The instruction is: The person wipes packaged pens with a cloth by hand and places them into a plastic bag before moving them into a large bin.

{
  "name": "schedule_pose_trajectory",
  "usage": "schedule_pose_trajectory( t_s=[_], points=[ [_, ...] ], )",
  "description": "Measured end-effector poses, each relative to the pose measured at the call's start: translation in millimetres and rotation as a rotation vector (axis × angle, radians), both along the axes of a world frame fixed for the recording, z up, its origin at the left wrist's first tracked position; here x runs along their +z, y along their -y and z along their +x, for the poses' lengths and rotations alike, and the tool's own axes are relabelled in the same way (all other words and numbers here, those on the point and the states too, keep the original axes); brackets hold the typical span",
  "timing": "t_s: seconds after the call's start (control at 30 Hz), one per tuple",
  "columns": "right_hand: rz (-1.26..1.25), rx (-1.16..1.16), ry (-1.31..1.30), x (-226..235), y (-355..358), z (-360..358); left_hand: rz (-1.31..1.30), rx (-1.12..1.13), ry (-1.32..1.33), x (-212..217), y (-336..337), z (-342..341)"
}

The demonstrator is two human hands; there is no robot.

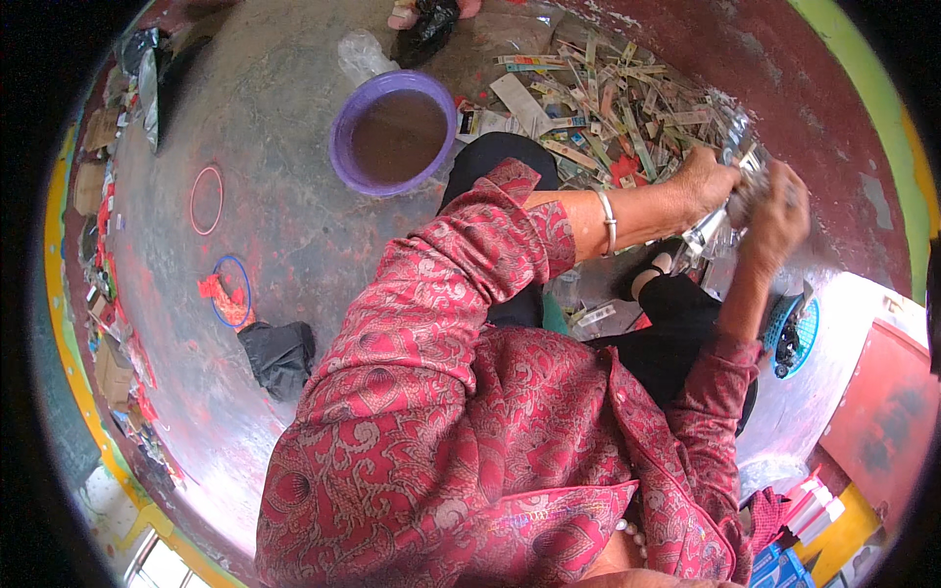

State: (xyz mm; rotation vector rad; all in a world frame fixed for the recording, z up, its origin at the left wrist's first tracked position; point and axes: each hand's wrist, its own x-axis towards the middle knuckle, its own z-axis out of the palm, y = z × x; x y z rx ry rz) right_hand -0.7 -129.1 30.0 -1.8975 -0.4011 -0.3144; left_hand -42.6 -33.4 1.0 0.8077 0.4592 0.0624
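My left hand (704, 183), below a white bangle (609, 223) on the wrist, is closed on crumpled clear plastic packaging (708, 231) with silvery parts. Close beside it, my right hand (781, 213) has its fingers curled on the same bundle; motion blurs them slightly. What exactly lies inside the plastic is too blurred to make out. Just left of my hands, a heap of flat, narrow packages and strips (627, 113) spreads over the floor. A red piece (625, 171) lies at the heap's near edge.
A purple basin (342, 147) of murky brown water stands left of the heap, with a clear plastic bag (363, 56) behind it. At right is a blue basket (809, 328) holding dark items. A pink hoop (207, 200), a blue hoop (231, 291) and a black bag (278, 355) lie at left.
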Motion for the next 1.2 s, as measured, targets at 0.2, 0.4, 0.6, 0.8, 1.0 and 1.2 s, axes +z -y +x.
schedule_pose_trajectory(
  t_s=[0.2,0.4,0.6,0.8,1.0,1.2],
  points=[
    [-0.417,0.010,0.157,0,-19,-31,-0.124,0.113,-0.023,3,-10,0],
    [-0.500,0.209,0.363,7,-12,-41,-0.114,-0.125,0.115,-44,-4,21],
    [-0.308,0.462,0.235,9,0,-46,0.075,-0.095,0.040,-29,-37,19],
    [0.076,0.256,-0.252,19,51,-6,0.134,-0.012,0.056,-8,-37,16],
    [-0.071,-0.028,0.283,25,24,1,0.526,-0.340,0.287,6,-11,2],
    [-0.446,-0.378,0.153,11,49,45,0.424,-0.325,0.353,13,-10,-14]
  ],
)
